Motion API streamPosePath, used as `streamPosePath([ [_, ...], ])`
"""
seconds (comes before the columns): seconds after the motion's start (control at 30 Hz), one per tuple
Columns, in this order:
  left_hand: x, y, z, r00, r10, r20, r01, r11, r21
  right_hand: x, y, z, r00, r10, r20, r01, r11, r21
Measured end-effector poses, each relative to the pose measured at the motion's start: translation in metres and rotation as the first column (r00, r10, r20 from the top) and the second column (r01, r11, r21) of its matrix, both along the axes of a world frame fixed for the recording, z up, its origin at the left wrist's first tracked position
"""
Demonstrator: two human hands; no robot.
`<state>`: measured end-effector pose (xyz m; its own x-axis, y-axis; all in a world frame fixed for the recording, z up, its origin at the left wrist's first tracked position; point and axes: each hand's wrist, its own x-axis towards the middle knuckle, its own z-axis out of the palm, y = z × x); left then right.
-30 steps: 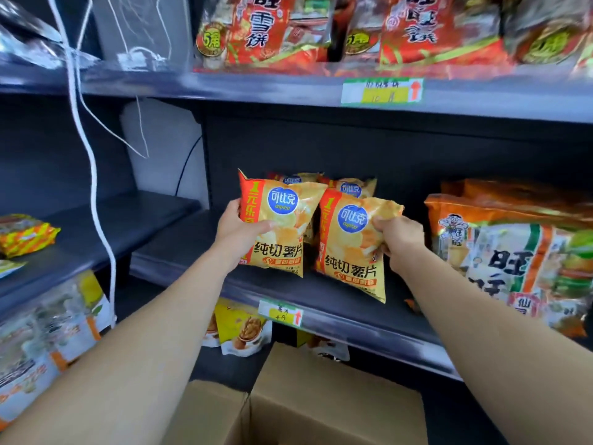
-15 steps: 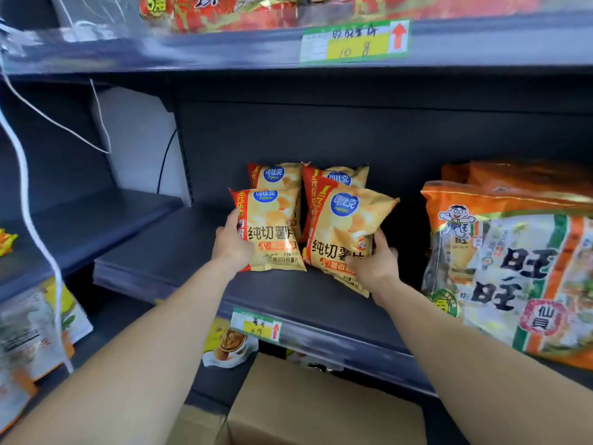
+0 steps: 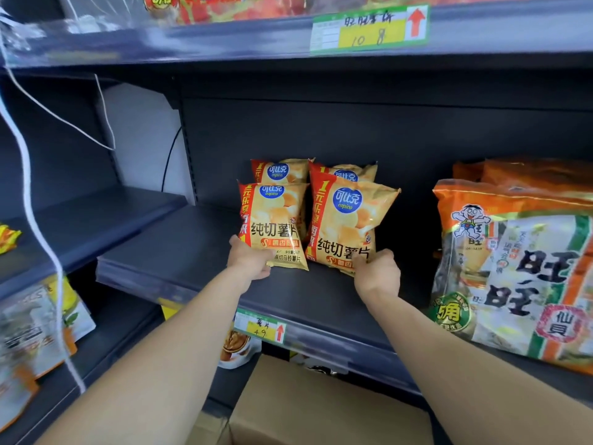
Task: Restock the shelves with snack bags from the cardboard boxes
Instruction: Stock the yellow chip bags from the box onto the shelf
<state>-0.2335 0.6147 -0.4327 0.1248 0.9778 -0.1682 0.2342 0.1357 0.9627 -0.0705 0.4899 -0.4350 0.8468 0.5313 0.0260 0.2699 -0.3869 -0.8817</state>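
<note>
Two yellow-and-red chip bags stand upright on the dark middle shelf. My left hand grips the bottom of the left chip bag. My right hand holds the lower right corner of the right chip bag. Behind them stand two more chip bags of the same kind, mostly hidden. A cardboard box sits below the shelf, between my forearms.
Large orange rice-cracker bags fill the shelf's right side. The upper shelf overhangs, with red snack bags on it. A white cord hangs at the left. Lower left shelves hold more snack bags. Price tags mark the shelf edge.
Both hands have pushed the two chip bags back and down onto the shelf and slid to the bags' bottoms. The right bag now stands straighter. The view has moved closer.
</note>
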Motion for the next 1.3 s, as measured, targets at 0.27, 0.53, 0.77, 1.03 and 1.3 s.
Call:
streamPosePath([
  [0.27,-0.001,0.004,-0.009,0.999,-0.040,0.025,0.039,0.999,0.003,-0.011,-0.007,-0.004,0.997,0.073,0.000,-0.073,0.996,0.043],
  [0.53,-0.024,-0.038,0.005,0.998,-0.051,0.020,0.048,0.992,0.117,-0.041,-0.035,0.002,0.990,0.138,0.011,-0.139,0.990,0.019],
  [0.77,-0.074,-0.124,0.002,0.929,-0.328,-0.172,0.358,0.915,0.187,-0.100,-0.086,-0.013,0.956,0.291,0.042,-0.292,0.956,0.019],
  [1.03,-0.133,-0.185,-0.126,0.642,-0.626,-0.442,0.539,0.779,-0.321,-0.145,-0.140,-0.117,0.878,0.452,-0.160,-0.475,0.773,-0.422],
  [1.3,-0.166,-0.217,-0.217,0.405,-0.694,-0.596,0.460,0.718,-0.523,-0.150,-0.150,-0.219,0.735,0.631,-0.248,-0.511,0.277,-0.814],
])
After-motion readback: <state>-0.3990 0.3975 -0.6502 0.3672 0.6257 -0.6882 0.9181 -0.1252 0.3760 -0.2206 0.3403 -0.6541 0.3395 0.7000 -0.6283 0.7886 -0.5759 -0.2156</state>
